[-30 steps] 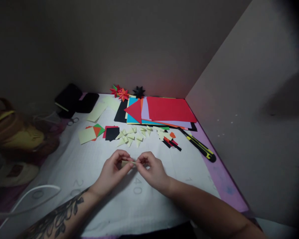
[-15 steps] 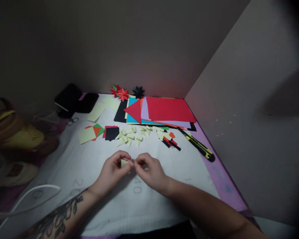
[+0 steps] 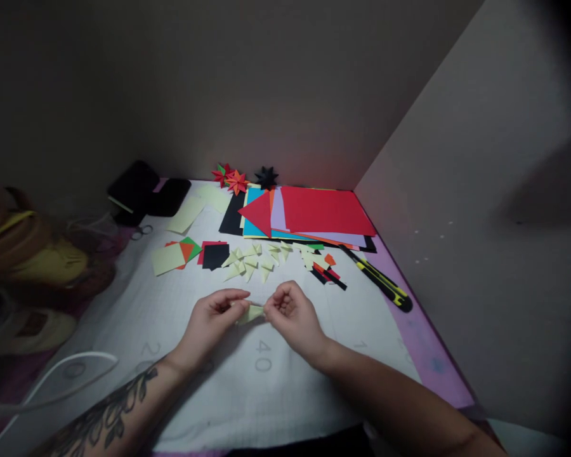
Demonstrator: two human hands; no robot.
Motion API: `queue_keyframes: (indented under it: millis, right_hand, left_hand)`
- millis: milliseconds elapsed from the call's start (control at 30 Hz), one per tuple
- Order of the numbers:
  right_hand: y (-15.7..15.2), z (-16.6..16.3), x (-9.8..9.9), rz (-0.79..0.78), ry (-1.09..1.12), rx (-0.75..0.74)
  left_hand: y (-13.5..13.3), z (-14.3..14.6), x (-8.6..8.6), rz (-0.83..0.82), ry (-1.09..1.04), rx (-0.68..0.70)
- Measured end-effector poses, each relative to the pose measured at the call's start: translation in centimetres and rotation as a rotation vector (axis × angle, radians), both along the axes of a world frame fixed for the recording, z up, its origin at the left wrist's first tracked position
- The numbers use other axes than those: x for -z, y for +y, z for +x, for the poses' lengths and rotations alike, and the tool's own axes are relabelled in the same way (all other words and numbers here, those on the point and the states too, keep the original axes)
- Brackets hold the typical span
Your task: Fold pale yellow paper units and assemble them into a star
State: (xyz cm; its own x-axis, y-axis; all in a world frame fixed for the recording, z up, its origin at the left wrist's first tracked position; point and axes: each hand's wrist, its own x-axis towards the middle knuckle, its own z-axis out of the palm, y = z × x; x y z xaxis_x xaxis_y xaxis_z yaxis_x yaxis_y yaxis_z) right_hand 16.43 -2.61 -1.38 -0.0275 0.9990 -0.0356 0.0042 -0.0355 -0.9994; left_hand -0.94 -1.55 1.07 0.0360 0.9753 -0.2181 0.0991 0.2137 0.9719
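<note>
A small piece of folded pale yellow paper (image 3: 251, 314) is held over the white cloth between both hands. My left hand (image 3: 215, 315) pinches its left end between thumb and fingers, covering part of it. The thumb and fingertips of my right hand (image 3: 292, 317) close on its right tip. Just beyond the hands lie several folded pale yellow paper pieces (image 3: 250, 261). Left of these are black paper squares (image 3: 216, 256) over red ones, and a fanned set of pale yellow squares (image 3: 167, 259) with orange and green.
Coloured paper sheets (image 3: 328, 211) are stacked at the back, with folded paper stars (image 3: 236, 182) behind. A yellow-black utility knife (image 3: 380, 282) lies at right beside paper scraps (image 3: 327, 271). Scissors (image 3: 141, 232), a black case (image 3: 133, 186) and a white cable (image 3: 66, 362) are on the left.
My hands have moved slightly apart, the right one shifting right and turning. More of the folded paper now shows between them. The view has shifted slightly.
</note>
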Motion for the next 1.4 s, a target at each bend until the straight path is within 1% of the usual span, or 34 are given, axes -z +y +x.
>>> queue_keyframes:
  millis: [133,200,233,267,300,400,467,533,567,633,700,800,867,1000,1133,1233,1400]
  right_hand:
    - [0.4,0.3,-0.6,-0.064,0.085,0.024]
    - [0.7,0.5,-0.8,-0.111,0.141,0.03]
    - [0.8,0.6,-0.9,-0.138,0.169,0.027]
    - [0.9,0.6,-1.0,-0.164,0.199,0.02]
    - [1.0,0.7,-1.1,-0.188,0.231,0.008]
    - [1.0,0.8,-1.3,-0.263,0.311,-0.055]
    - [1.0,0.7,-1.3,-0.314,0.338,-0.118]
    - [0.9,0.7,-1.2,-0.346,0.349,-0.177]
    - [0.8,0.7,-1.2,-0.349,0.348,-0.195]
    - [0.7,0.8,-1.2,-0.317,0.32,-0.216]
    - [0.6,0.9,-1.3,-0.205,0.234,-0.236]
    - [0.4,1.1,-1.5,0.025,0.062,-0.293]
    - [0.3,1.2,-1.6,0.084,0.014,-0.326]
    - [0.3,1.0,-1.5,0.035,0.091,-0.36]
    - [0.4,0.9,-1.6,0.011,0.104,-0.366]
    - [0.4,0.9,-1.6,0.07,0.055,-0.318]
    - [0.3,1.0,-1.1,0.212,-0.107,-0.226]
  left_hand:
    - [0.6,-0.6,0.5,0.007,0.025,-0.087]
    - [0.8,-1.1,0.6,0.065,0.072,-0.115]
    - [0.9,-1.3,0.7,0.129,0.119,-0.107]
    - [1.0,-1.5,0.8,0.224,0.183,-0.077]
    - [1.1,-1.7,0.9,0.353,0.261,-0.028]
    - [1.2,-2.0,1.2,0.791,0.498,0.191]
    - [1.1,-2.0,1.3,0.985,0.601,0.341]
    - [1.0,-2.1,1.4,1.07,0.633,0.45]
    - [0.9,-2.2,1.4,1.092,0.625,0.47]
    - [0.8,-2.3,1.5,1.117,0.594,0.453]
    - [0.8,-2.6,1.6,1.129,0.582,0.403]
    - [0.9,-2.8,1.7,1.139,0.576,0.379]
    - [0.9,-2.7,1.8,1.136,0.557,0.393]
    - [0.7,-2.6,1.9,1.098,0.507,0.42]
    - [0.5,-2.3,1.5,0.982,0.461,0.404]
    - [0.2,-1.7,0.7,0.791,0.43,0.388]
    - [0.0,-0.2,-0.3,0.232,0.305,0.345]
